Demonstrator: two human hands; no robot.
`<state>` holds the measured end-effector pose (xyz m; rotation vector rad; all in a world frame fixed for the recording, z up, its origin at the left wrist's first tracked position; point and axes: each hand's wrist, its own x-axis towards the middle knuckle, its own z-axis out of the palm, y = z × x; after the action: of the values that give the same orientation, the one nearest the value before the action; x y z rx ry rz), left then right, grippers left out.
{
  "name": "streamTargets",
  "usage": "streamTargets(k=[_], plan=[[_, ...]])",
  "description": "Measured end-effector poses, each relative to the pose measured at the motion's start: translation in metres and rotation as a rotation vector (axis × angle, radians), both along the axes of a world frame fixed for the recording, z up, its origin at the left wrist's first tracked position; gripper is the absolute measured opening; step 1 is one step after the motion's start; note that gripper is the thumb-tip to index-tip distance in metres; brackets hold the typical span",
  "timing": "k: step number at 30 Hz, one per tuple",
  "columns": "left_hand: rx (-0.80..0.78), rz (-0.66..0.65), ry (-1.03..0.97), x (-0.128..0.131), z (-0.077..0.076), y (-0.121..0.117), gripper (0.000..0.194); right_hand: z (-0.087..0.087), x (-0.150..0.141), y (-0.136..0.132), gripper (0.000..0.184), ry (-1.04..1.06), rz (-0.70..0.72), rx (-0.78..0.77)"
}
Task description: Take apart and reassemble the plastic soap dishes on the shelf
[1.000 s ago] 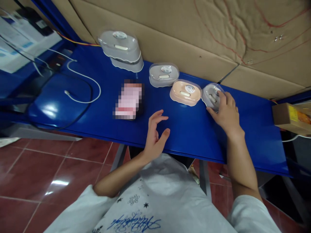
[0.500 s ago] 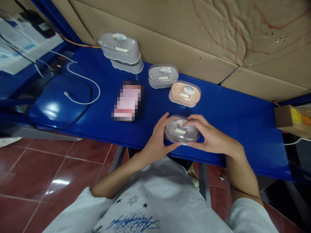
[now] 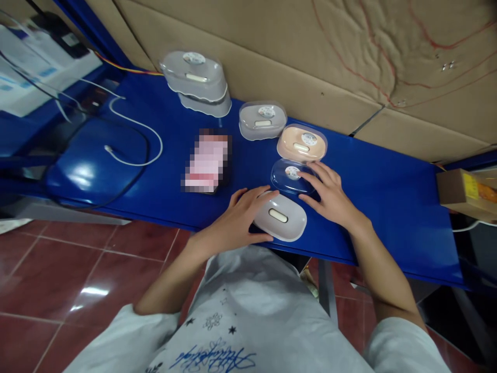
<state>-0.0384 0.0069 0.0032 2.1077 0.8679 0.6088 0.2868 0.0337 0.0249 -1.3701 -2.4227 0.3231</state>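
Observation:
A grey oval soap box base [image 3: 291,223], uncovered and with a cream oblong piece in its middle, sits near the front edge of the blue table. My left hand [image 3: 243,217] grips its left end, thumb at the front and fingers at the back. Just behind it, a clear lid [image 3: 285,181] with a round white sticker lies over the blue surface. My right hand [image 3: 330,191] holds this lid by its right end, fingers on the far side and thumb on the near side. A peach soap box [image 3: 291,150] under a clear lid touches or nearly touches the lid's far edge.
Another lidded grey soap box [image 3: 252,129] stands behind. Stacked grey boxes [image 3: 202,85] are at the back left, against the cardboard wall [image 3: 295,67]. A phone [image 3: 205,163] with a blurred screen lies left of my hands. Cables [image 3: 155,153] curl at left; a cardboard box [image 3: 458,194] is at right.
The clear lid has come off the grey base and moved back with my right hand. My left hand keeps the base near the edge. The peach box has shifted slightly back and right.

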Motion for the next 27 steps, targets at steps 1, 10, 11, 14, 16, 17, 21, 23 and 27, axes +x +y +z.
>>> streamTargets(k=[1, 10, 11, 14, 16, 17, 21, 23, 27], plan=[[-0.005, 0.0, 0.006, 0.001, -0.001, 0.001, 0.104, 0.0, -0.001, 0.0, 0.057, -0.023, -0.019, 0.042], [0.022, 0.152, -0.092, 0.011, -0.006, 0.007, 0.11, 0.019, -0.036, -0.031, 0.075, 0.04, 0.308, -0.004], [0.008, 0.164, -0.107, 0.011, -0.006, 0.007, 0.11, 0.017, -0.039, -0.033, 0.069, 0.033, 0.319, -0.004], [-0.031, 0.188, -0.124, 0.012, -0.005, 0.008, 0.11, 0.011, -0.043, -0.035, 0.054, 0.03, 0.332, 0.009], [-0.016, 0.169, -0.115, 0.012, -0.007, 0.008, 0.112, 0.01, -0.041, -0.033, 0.051, 0.057, 0.339, 0.012], [0.005, 0.153, -0.102, 0.012, -0.008, 0.008, 0.114, 0.01, -0.039, -0.032, 0.05, 0.08, 0.339, 0.015], [0.086, 0.113, -0.003, 0.01, -0.009, 0.003, 0.12, 0.011, -0.033, -0.025, 0.046, 0.142, 0.327, 0.035], [0.102, 0.105, 0.03, 0.007, -0.007, -0.001, 0.122, 0.01, -0.03, -0.022, 0.044, 0.111, 0.294, 0.053], [0.087, 0.061, 0.114, -0.001, 0.001, -0.008, 0.131, 0.004, -0.026, -0.018, 0.044, 0.006, 0.198, 0.069]])
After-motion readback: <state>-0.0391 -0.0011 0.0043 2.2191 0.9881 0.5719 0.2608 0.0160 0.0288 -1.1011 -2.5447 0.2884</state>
